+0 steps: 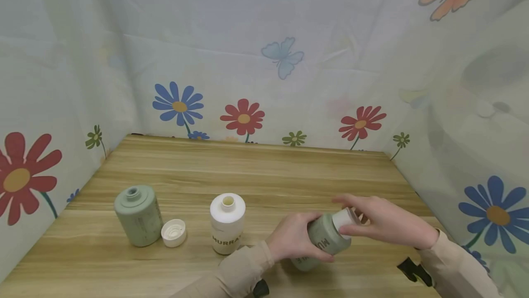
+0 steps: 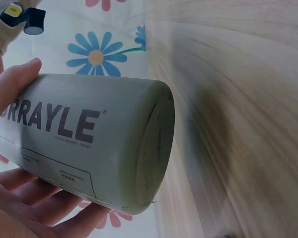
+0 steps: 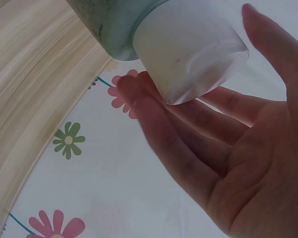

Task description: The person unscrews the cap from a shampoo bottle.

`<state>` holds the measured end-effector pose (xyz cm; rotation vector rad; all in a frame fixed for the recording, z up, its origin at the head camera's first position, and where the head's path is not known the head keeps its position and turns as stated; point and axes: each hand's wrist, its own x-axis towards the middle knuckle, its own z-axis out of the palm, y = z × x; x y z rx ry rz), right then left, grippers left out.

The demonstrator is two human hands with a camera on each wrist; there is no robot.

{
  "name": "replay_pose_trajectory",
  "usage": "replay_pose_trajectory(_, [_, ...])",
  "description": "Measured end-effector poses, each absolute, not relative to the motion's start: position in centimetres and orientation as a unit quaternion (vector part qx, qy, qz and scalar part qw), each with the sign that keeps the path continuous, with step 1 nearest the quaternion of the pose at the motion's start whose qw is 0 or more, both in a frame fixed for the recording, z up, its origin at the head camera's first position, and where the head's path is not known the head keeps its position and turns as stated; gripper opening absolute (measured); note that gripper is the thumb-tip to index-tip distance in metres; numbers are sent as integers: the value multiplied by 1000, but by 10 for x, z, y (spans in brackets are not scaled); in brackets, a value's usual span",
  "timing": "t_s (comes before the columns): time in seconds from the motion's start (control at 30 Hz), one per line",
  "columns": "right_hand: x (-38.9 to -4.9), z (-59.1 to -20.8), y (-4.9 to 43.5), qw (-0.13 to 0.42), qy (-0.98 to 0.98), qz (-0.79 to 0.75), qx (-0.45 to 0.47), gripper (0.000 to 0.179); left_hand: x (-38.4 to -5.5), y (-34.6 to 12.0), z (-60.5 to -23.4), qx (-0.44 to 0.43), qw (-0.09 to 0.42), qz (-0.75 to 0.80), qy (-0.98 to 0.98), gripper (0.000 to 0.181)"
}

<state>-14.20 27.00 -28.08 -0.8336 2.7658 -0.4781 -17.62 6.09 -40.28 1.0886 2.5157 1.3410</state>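
My left hand [image 1: 295, 238] grips a green bottle [image 2: 84, 134] round its body and holds it tilted above the table. Dark lettering runs along its side, and its base shows in the left wrist view. A white cap [image 3: 188, 49] sits on the bottle's upper end. Around this cap my right hand [image 1: 382, 222] is spread, with the thumb apart from it in the right wrist view. The other fingers [image 3: 164, 134] lie behind and below the cap; whether any touches it, I cannot tell.
On the wooden table [image 1: 264, 165] stand an uncapped white bottle [image 1: 227, 220] and, further left, an uncapped green bottle [image 1: 139, 217]. Between them lies a loose white cap [image 1: 174, 233], hollow side up. A flowered cloth [image 1: 322, 87] surrounds the table at the back and sides.
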Motion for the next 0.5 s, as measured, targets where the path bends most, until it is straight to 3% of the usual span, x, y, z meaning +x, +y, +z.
replay_pose_trajectory(0.2, [-144,-281,272,99,935,-162,-299,40,-175,61,-404,358,45,447,819,70])
replay_pose_trajectory(0.5, [-139,-277,280,32,925,-150,-347,40,-175,60,-408,355,45,456,815,69])
